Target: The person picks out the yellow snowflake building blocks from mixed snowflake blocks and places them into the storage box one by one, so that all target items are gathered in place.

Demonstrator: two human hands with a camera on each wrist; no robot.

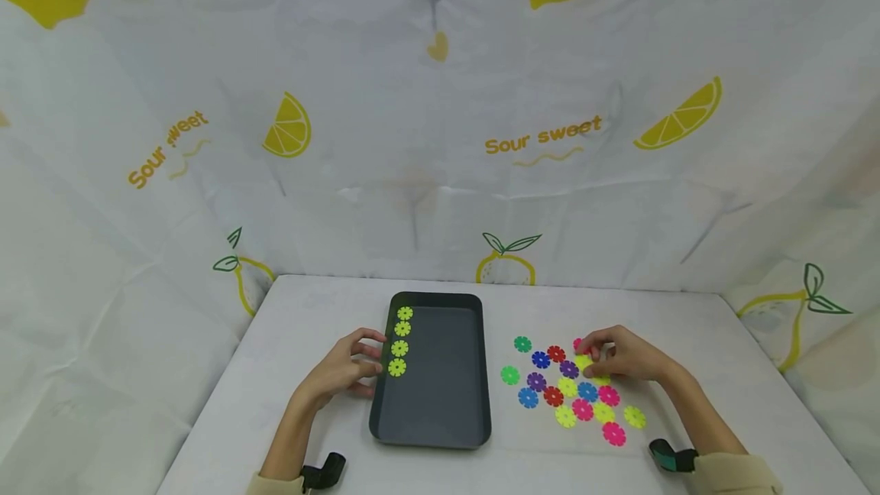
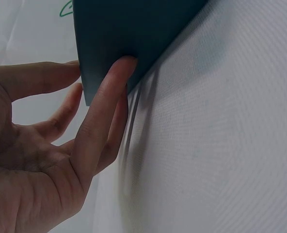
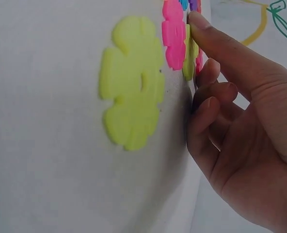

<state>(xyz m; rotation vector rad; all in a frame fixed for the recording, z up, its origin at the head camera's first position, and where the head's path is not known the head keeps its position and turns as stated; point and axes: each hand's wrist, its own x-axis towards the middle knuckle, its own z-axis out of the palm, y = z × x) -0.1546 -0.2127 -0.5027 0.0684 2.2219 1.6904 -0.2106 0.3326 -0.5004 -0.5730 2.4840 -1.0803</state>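
A dark grey tray [image 1: 450,373] stands on the white table. My left hand [image 1: 344,367] is at its left side, with extended fingers touching the outer wall [image 2: 119,39]. Inside the tray, several yellow flower-shaped discs [image 1: 399,347] form a column along the left wall. My right hand [image 1: 627,354] is over the far right of a loose group of coloured discs. Its thumb and index finger pinch a yellow disc [image 1: 583,362] at the edges. The right wrist view shows these fingers curled low, beside a pink disc [image 3: 173,36].
Loose discs in green, blue, purple, red, pink and yellow lie right of the tray, among them a green disc [image 1: 509,375] and a pink disc [image 1: 614,434]. A white curtain [image 1: 412,136] with lemon prints hangs behind the table [image 1: 309,304].
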